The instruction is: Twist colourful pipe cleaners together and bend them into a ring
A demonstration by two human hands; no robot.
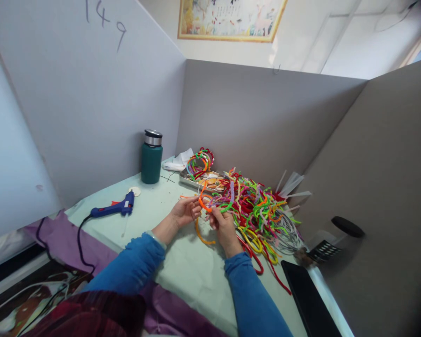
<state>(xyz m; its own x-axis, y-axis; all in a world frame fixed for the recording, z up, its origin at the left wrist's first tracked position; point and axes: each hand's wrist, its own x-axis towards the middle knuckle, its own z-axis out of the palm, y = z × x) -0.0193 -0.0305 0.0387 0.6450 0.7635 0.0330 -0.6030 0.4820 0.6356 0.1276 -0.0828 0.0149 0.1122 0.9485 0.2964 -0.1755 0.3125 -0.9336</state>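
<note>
Between my hands is a hoop [232, 192] wrapped in orange, green and purple pipe cleaners, with a thin bare stretch at its upper left. My right hand [225, 227] pinches the hoop's lower edge between thumb and fingers. At the hoop's left side, my left hand [186, 211] has its fingers curled round the orange pipe cleaner [204, 204]; its fingertips are partly hidden. A lighter orange pipe cleaner [203, 238] hangs or lies below the hands. Just beyond the hoop spreads a big tangled pile of coloured pipe cleaners [256, 201].
A blue glue gun [115, 207] with a black cord lies at the left, near a green bottle [152, 159]. Behind the hoop, a metal tray [189, 181] bears several wrapped rings [199, 164]. A black flat object [310, 299] lies at the right edge. Grey partitions [259, 112] enclose the table.
</note>
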